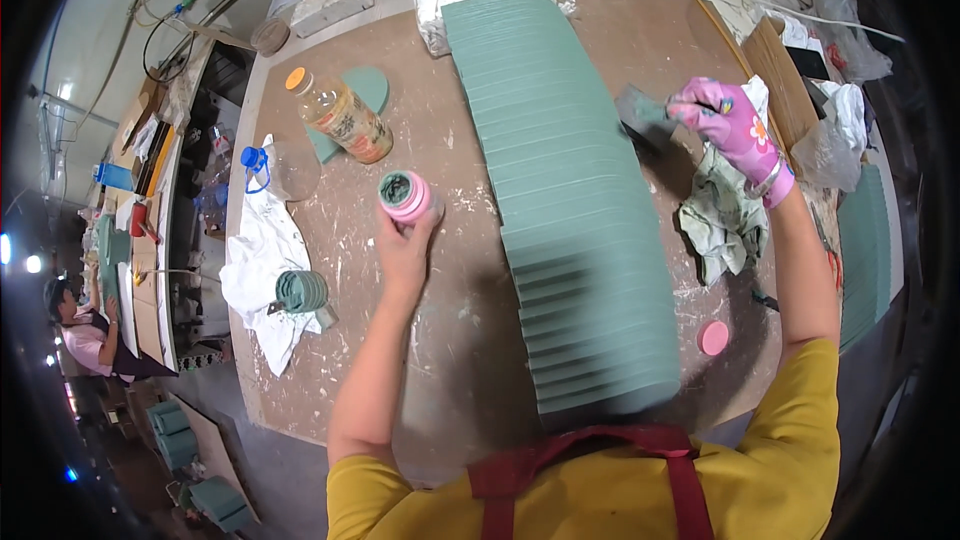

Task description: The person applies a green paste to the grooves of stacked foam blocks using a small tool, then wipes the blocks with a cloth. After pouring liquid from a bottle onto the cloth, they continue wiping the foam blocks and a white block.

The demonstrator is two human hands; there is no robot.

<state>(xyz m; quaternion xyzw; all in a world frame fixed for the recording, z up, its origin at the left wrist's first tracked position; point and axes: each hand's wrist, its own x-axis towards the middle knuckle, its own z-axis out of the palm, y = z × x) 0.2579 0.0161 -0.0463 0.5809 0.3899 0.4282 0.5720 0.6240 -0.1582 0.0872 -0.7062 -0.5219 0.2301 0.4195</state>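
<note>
My bare left hand (405,252) is wrapped round a small pink jar (407,198), held upright over the board. Dark green paste or paint shows inside its mouth. On my right hand (738,130) is a pink flowered glove, its fingers closed on a flat grey-green brush-like tool (645,112); the exact kind is unclear. The tool's wide end is beside the right edge of a long row of overlapping green sheets (570,170). Below the gloved hand lies a crumpled, green-stained cloth (722,212). A pink lid (713,338) rests near my right forearm.
An orange-capped bottle (345,122) stands on the brown board (440,360) near green pieces. A blue-capped clear jug (285,172) and a green-smeared jar (300,291) are by a white cloth (262,265). A white bundle (430,15) props the sheets' far end. Another person (90,335) works far left.
</note>
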